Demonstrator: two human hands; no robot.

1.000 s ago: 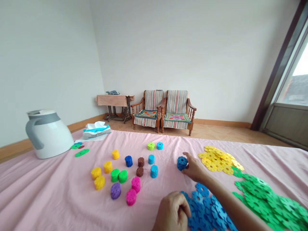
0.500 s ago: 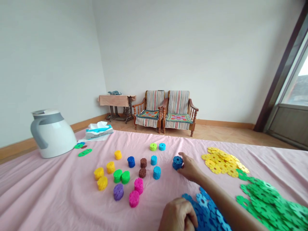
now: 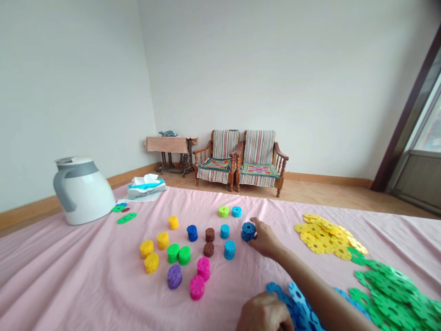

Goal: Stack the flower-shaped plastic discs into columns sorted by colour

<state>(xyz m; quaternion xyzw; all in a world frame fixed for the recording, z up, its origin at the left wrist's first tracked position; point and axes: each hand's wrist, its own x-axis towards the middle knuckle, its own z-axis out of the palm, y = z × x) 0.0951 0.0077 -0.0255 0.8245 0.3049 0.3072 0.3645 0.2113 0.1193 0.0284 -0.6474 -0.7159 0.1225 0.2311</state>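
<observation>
My right hand [image 3: 264,240] reaches out over the pink cloth [image 3: 86,280] and pinches a dark blue stack of snowflake discs [image 3: 248,231], set down beside a light blue stack [image 3: 229,249]. My left hand [image 3: 264,315] rests closed at the bottom edge, on the pile of loose blue discs [image 3: 299,308]; what its fingers hold is hidden. Left of the right hand stand several short stacks: yellow [image 3: 151,248], green [image 3: 178,253], purple [image 3: 174,276], pink [image 3: 200,277], brown [image 3: 208,241].
A white kettle [image 3: 82,190] stands at the far left, with a tissue pack [image 3: 146,187] behind it. Loose yellow discs [image 3: 327,235] and green discs [image 3: 392,287] lie heaped at the right. Two wooden armchairs [image 3: 241,161] stand beyond the table.
My right hand has carried the dark blue stack leftward, closer to the light blue stacks. The view has shifted so everything sits a little further right. My left hand has stayed on the blue pile.
</observation>
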